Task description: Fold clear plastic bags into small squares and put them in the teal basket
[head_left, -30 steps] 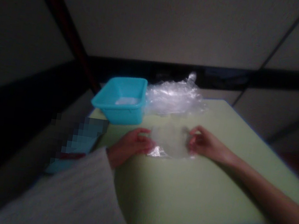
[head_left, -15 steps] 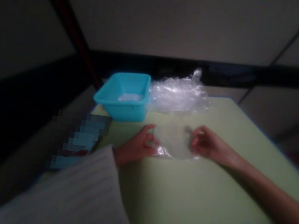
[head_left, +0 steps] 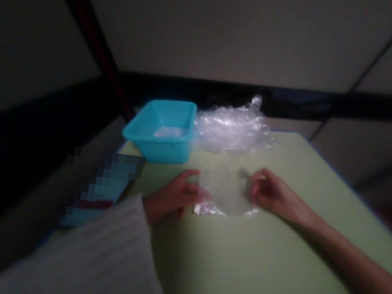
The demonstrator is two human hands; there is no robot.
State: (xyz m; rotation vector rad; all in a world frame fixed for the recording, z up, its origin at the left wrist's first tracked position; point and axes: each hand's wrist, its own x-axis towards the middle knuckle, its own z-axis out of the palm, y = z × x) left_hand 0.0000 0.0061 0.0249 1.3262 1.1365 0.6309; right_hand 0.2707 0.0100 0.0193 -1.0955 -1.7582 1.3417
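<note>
A flat clear plastic bag (head_left: 224, 190) lies on the table between my two hands, with a shiny crinkled lower edge. My left hand (head_left: 176, 191) is at its left edge, fingers bent, and some fingertips show through the plastic. At the right edge, my right hand (head_left: 273, 193) has its thumb and fingers curled together in a pinch on the bag. Blur hides the exact contact of the fingertips. Beyond my hands lies a heap of crumpled clear plastic bags (head_left: 231, 130).
A turquoise plastic basket (head_left: 160, 150) stands at the back left, with something whitish inside. A pixelated bluish flat object (head_left: 109, 183) is at the table's left edge. The pale green table (head_left: 255, 264) has a blue rim and meets a wall panel (head_left: 217, 27) behind.
My left hand has shifted slightly left and down along the bag's edge, with its fingers a little more spread. My right hand stays almost in place. The view has tilted slightly.
</note>
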